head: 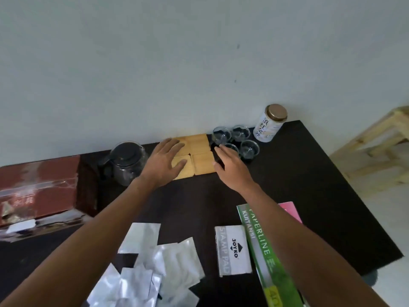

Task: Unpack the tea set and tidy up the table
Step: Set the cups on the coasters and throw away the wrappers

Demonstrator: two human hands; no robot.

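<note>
A: Start at the left edge. What sits there?

B: A red box [37, 187] at the table's [309, 173] left side, its clear front facing up, with torn packaging under its near edge. Just right of it stands a glass teapot [127, 163] with a dark lid, close to the wall.

A: And the hands?

B: The left hand [164, 161] lies flat and spread, palm down, on the left side of four coasters [199, 155]. Those are pale wooden squares laid two by two, edges touching, against the wall. It covers most of the two left coasters; it grips nothing.

A: The right one?

B: The right hand [230, 168] is open too, fingers loosely extended, at the right edge of the coasters, next to the cups [235, 141]. I cannot tell whether its fingertips touch the nearest cup or the coaster edge.

A: How are the cups set?

B: Four small clear glass cups, upright, clustered two by two just right of the coasters. Behind and right of them a white tin [269, 125] with a gold lid stands by the wall.

A: Anything nearer?

B: In front, between the arms, a loose heap of silvery pouches [155, 262]. Right of them a grey stamp pad box [232, 250], then a green receipt book [269, 258] partly under the right forearm, with a pink book [291, 210] beneath it.
</note>
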